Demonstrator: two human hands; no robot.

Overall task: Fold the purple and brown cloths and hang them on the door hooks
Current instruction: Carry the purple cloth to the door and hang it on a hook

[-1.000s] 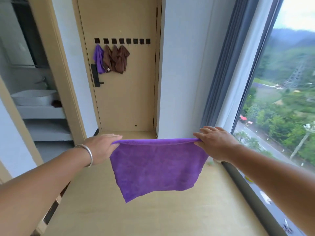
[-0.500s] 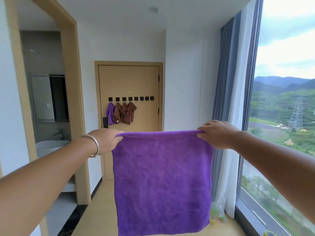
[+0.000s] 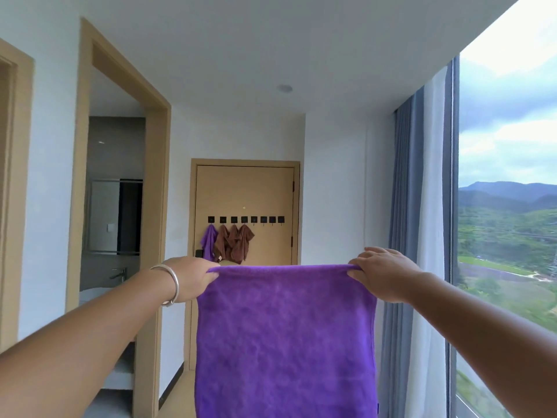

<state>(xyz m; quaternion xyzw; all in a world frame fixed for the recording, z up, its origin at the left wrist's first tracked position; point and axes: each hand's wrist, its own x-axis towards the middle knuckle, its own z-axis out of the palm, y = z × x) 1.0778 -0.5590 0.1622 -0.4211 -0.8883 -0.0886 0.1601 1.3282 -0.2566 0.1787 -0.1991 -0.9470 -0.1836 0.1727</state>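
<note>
Since a moment ago my view has tipped upward, so the ceiling fills more of it and the door sits lower. My left hand (image 3: 193,279) and right hand (image 3: 382,274) each pinch a top corner of the purple cloth (image 3: 286,342), which hangs flat between them. Beyond, on the door (image 3: 244,191), a row of hooks (image 3: 245,219) carries one small purple cloth (image 3: 209,241) and brown cloths (image 3: 235,244) beside it.

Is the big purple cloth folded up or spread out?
Spread out. The purple cloth hangs flat, its top corners pinched by the left hand and right hand.
</note>
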